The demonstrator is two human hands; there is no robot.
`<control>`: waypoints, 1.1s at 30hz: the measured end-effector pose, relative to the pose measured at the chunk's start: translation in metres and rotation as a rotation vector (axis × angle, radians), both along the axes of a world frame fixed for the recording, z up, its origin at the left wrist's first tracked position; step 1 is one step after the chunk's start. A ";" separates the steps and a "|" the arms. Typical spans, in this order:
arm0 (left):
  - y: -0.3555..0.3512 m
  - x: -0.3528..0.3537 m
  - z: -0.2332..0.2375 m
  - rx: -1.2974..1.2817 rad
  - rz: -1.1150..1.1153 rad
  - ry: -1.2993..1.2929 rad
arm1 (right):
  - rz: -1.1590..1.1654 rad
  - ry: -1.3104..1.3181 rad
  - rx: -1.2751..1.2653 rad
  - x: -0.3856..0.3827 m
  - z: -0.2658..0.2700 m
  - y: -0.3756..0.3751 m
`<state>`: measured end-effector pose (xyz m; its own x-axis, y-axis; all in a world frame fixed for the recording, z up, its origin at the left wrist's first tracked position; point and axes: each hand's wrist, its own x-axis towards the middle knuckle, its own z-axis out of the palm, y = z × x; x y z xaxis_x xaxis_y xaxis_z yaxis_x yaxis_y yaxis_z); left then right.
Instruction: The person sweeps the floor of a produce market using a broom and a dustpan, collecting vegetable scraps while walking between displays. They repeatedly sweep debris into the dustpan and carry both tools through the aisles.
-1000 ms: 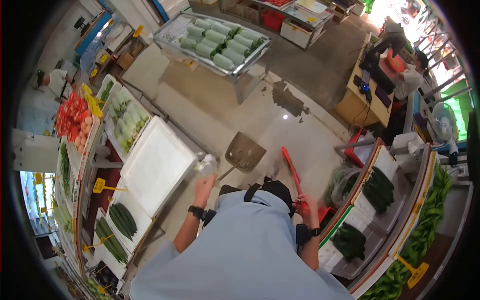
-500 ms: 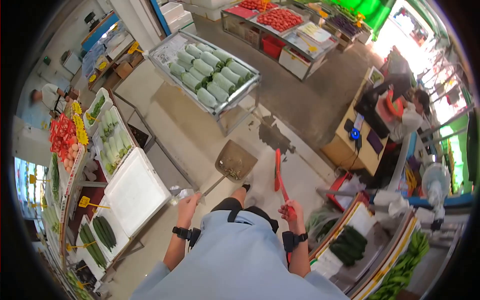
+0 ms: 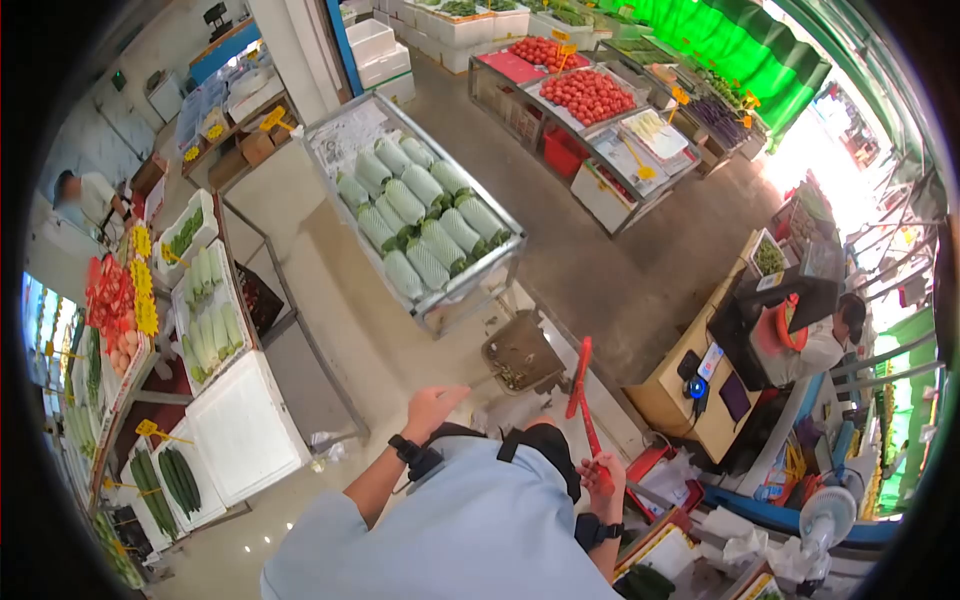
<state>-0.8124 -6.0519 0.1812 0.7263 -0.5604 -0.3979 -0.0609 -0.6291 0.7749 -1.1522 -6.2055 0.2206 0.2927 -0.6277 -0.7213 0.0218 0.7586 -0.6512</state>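
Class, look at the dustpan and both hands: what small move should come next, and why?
Probably steadying the dustpan level with the left hand, since loose scraps lie in it and the right hand holds the long red tool.

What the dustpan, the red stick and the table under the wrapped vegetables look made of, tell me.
Dustpan: dull brown, plastic or painted metal; its dirty surface doesn't settle it.
Red stick: probably smooth plastic, from its even, bright color.
Table: likely bare metal with a slight sheen, going by its grey, shiny rim.
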 end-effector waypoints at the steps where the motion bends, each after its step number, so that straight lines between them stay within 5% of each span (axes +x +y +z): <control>1: -0.020 0.006 0.000 0.038 -0.003 0.031 | -0.008 -0.001 -0.001 0.009 0.003 -0.014; 10: -0.207 0.031 -0.010 0.000 0.188 0.257 | 0.058 -0.004 -0.004 0.049 -0.028 -0.203; 15: -0.313 0.041 0.023 -0.031 0.240 0.277 | 0.135 -0.033 0.025 0.066 -0.018 -0.324; 24: -0.439 0.085 0.045 -0.112 0.443 0.389 | 0.269 0.000 0.016 0.141 -0.014 -0.481; 33: -0.544 0.178 0.007 -0.108 0.555 0.315 | 0.397 0.032 0.011 0.250 0.009 -0.619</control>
